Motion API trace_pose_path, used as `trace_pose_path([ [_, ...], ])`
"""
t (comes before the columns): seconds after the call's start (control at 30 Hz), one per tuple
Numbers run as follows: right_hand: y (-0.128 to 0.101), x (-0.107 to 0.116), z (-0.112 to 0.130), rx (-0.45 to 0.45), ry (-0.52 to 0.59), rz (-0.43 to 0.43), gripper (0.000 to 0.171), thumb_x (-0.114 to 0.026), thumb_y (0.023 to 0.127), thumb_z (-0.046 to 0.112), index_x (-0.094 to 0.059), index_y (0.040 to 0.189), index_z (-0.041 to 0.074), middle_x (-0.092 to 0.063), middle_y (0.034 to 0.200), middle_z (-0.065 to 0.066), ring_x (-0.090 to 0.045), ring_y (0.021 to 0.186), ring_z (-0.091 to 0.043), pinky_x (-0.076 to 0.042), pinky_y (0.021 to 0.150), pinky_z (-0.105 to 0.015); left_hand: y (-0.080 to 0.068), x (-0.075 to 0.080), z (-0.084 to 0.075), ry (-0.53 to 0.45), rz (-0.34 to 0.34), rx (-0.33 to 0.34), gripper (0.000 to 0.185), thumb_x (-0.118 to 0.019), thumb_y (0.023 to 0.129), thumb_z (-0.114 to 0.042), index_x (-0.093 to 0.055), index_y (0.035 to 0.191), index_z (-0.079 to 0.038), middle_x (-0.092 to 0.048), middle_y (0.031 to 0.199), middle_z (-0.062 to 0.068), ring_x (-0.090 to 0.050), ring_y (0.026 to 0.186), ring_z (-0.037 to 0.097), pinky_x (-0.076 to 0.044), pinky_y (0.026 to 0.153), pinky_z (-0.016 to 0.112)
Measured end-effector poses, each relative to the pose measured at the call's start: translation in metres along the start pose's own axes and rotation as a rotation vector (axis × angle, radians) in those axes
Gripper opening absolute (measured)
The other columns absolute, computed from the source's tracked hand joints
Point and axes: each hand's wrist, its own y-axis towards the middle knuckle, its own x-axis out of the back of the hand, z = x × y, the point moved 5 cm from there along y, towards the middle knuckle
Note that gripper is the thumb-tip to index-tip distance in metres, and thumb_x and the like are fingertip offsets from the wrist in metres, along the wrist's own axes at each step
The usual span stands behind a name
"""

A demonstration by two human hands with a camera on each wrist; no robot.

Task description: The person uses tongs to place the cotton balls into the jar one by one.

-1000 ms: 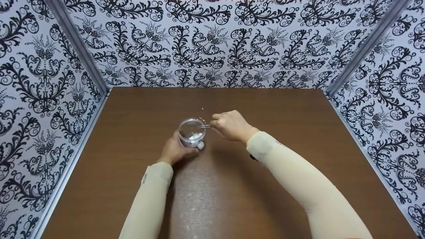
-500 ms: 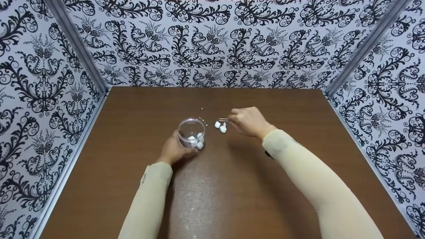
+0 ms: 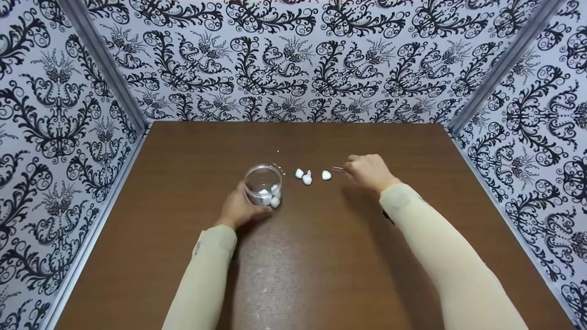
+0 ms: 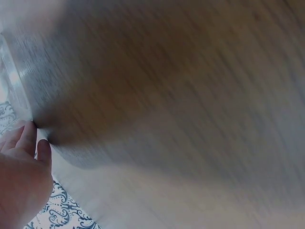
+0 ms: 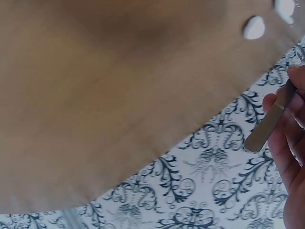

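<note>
My left hand (image 3: 239, 207) grips a clear round jar (image 3: 263, 172) from its near left side, thumb along the front. Several white lumps, like cotton balls, lie at the bottom of the jar. In the left wrist view only the fingers (image 4: 44, 151) and part of the jar's clear wall (image 4: 15, 71) show at the left edge. My right hand (image 3: 369, 172) pinches slim metal tweezers (image 3: 338, 169), tips pointing left and apart. Just left of the tips lies one white lump (image 3: 326, 175) on the table. The tweezers' flat rounded end (image 5: 262, 133) shows in the right wrist view.
Two more white lumps (image 3: 307, 179) lie together on the brown table (image 3: 298, 275), between the jar and the single lump. Tiny pale specks (image 3: 281, 170) sit behind the jar's right rim. Patterned walls (image 3: 293, 59) stand behind and at both sides.
My right hand with the tweezers has moved right, away from the jar. Three white lumps now show on the table where the hand was in the way before. The left hand stays on the jar.
</note>
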Motion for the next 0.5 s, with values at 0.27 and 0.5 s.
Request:
trace_pose_path([
  [0.27, -0.009, -0.013, -0.007, -0.064, -0.006, 0.085, 0.008, -0.071, 0.083, 0.011, -0.072, 0.076, 0.009, -0.059, 0.073, -0.005, -0.056, 0.053, -0.029, -0.046, 0.046, -0.049, 0.000, 0.000, 0.002, 0.020, -0.015, -0.014, 0.107, -0.099, 0.057, -0.033, -0.042, 0.143, -0.001, -0.061, 0.129, 0.020, -0.056, 0.118, 0.035, -0.041, 0.101, 0.047],
  [0.5, -0.011, -0.022, -0.011, -0.081, -0.004, 0.103, 0.005, -0.071, 0.083, 0.012, -0.073, 0.078, 0.009, -0.061, 0.075, -0.006, -0.059, 0.056, -0.030, -0.047, 0.049, -0.050, 0.000, 0.000, 0.002, 0.010, -0.020, -0.011, 0.107, -0.099, 0.056, -0.032, -0.043, 0.142, -0.001, -0.061, 0.128, 0.020, -0.056, 0.117, 0.034, -0.041, 0.101, 0.045],
])
